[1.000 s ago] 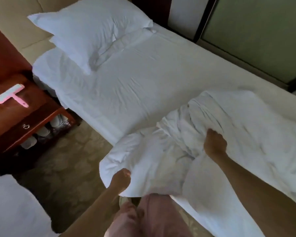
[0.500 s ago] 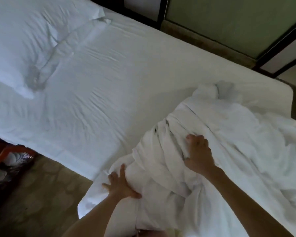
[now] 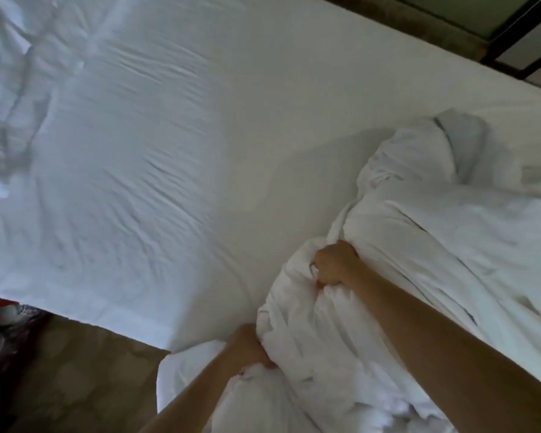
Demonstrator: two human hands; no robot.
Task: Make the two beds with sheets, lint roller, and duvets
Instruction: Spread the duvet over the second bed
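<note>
Stretching across the view, a wrinkled white sheet (image 3: 200, 151) lies flat, with a pillow (image 3: 7, 89) at the upper left and patterned floor (image 3: 75, 385) below its near edge. A bunched white duvet (image 3: 434, 245) sits heaped on the sheet's right part, spilling over the edge. The left hand (image 3: 247, 348) clutches a low fold of it, and the right hand (image 3: 334, 264) fists it higher up.

Bed (image 3: 107, 310) seen from above, along its near long side. A white sheet (image 3: 216, 135), finely creased, covers the mattress. A white pillow (image 3: 10, 73) lies at the upper-left end, partly out of frame. A bunched white duvet (image 3: 419, 260) lies heaped on the lower-right part, with one corner spilling over the near edge above the patterned floor (image 3: 85, 379).
</note>
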